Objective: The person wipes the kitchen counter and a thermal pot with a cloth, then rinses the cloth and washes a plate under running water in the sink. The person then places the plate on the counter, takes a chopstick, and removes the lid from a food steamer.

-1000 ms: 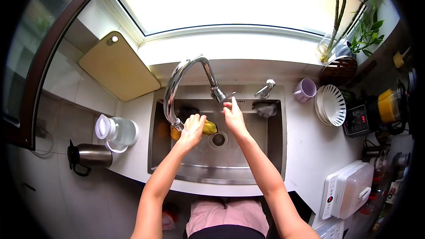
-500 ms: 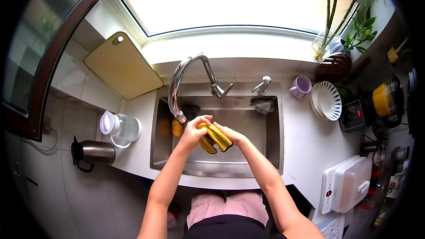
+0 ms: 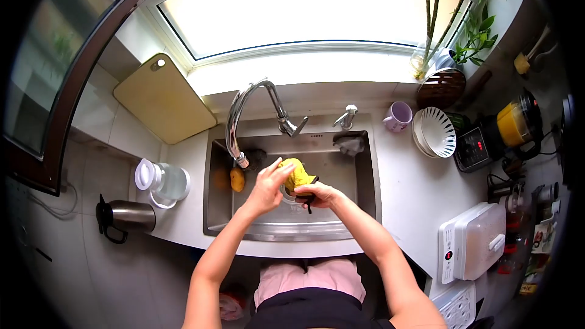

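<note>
Dark-trimmed yellow fabric piece (image 3: pixel 297 174) slants away-left from right hand (image 3: pixel 318 194), which pinches its near end; left hand (image 3: pixel 272 186) alongside, fingers extended, hold unclear.

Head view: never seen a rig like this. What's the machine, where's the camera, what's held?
No machine here: these are a person's bare left hand and right hand, filmed by a head-worn camera looking forward and down. The right hand grips a yellow cloth-like item with dark edging over a rectangular metal sink; left fingers are against it, grip unclear. A curved chrome tap arches over the sink, where a yellow-orange oval item lies. The white counter holds, among others, a clear white-lidded jug and a purple mug.
</note>
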The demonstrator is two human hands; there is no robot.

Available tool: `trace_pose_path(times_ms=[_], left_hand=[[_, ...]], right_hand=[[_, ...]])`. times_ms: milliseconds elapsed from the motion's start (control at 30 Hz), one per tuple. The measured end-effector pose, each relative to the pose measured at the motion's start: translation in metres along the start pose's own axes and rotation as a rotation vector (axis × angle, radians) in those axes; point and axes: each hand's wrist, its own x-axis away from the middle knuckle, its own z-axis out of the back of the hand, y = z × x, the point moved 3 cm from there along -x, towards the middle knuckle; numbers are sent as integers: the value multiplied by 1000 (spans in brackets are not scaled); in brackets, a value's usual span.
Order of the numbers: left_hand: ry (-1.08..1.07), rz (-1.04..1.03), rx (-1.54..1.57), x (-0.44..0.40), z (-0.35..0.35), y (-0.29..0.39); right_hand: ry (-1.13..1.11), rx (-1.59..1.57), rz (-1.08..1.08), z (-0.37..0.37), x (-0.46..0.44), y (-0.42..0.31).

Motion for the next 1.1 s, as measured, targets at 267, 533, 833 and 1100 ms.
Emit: trace_pose_path(times_ms=[267,533,833,1100], left_hand=[[224,-460,-369,-1,8,14],[-71,-348,-455,-26,22,38],[-611,271,-219,-42,19,9],[156,-369,-308,14,36,40]], right_hand=[[-222,499,-66,0,26,-25],[-201,322,149,-11,5,-39],[-142,541,139,-41,28,-18],[-238,283,4,-27,57,-36]])
